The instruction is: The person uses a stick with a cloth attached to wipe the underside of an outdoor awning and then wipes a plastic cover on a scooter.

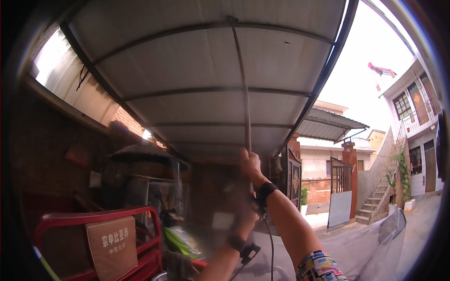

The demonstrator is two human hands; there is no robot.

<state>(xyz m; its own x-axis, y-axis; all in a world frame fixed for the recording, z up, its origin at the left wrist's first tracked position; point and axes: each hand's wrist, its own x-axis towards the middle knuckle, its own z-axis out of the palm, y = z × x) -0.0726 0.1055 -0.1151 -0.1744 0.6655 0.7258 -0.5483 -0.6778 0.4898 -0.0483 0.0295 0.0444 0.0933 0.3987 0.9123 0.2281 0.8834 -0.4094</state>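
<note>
A long, thin wooden pole (245, 89) rises steeply toward the underside of the roof. Its upper end is at a dark crossbar, and I cannot tell whether it touches. My right hand (251, 166) is wrapped round the pole, with the arm stretched up and a black band on the wrist. Lower down, my left hand (247, 213) is closed round the pole's lower part, partly blurred. A black cable (271, 239) hangs beside my wrists, and a small black device (250, 253) sits by the left one.
Overhead spans a pale panel roof (187, 65) on dark metal bars. A red metal frame (98, 213) with a brown board stands at the left, beside a green vehicle part (180, 241). A clear plastic sheet (375, 248) is at the lower right; beyond are a gate (341, 192) and stairs (375, 203).
</note>
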